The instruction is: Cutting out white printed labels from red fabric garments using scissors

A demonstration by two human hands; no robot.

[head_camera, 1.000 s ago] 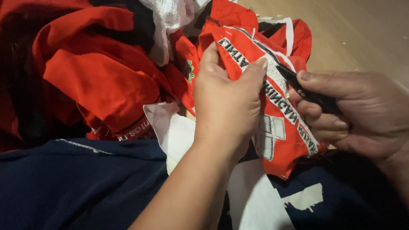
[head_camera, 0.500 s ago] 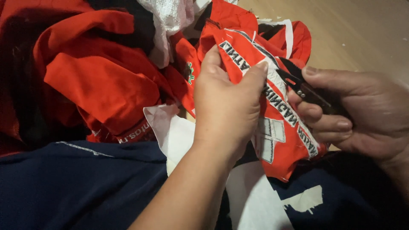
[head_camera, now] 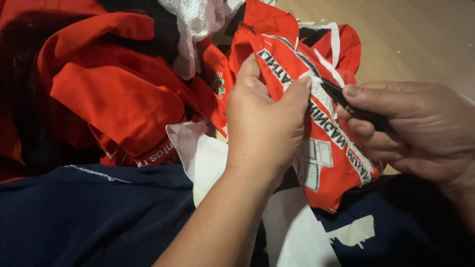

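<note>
Nearest the camera, dark navy cloth (head_camera: 89,217) fills the lower edge, its outline cut off by the frame, and a white sheet (head_camera: 292,232) lies partly hidden under the forearm. Just beyond, the left hand (head_camera: 264,123) is closed on a fold of the red cloth (head_camera: 331,148) — thumb on one side, fingers curled over the top — so that the cloth beneath the palm is hidden. The printed white band on it is creased and only partly seen. To the right, the right hand (head_camera: 415,131) is closed around a slim black tool (head_camera: 354,106); its handle is buried in the fingers, and what kind of tool it is cannot be made out. The tool's tip is seen touching the red cloth just beside the left fingertips. The red cloth is thus held between both hands. Farther off, a heap of red clothes (head_camera: 114,89) and a scrap of white mesh (head_camera: 198,29) lie in shadow, and the wooden floor (head_camera: 410,39) is seen beyond.
</note>
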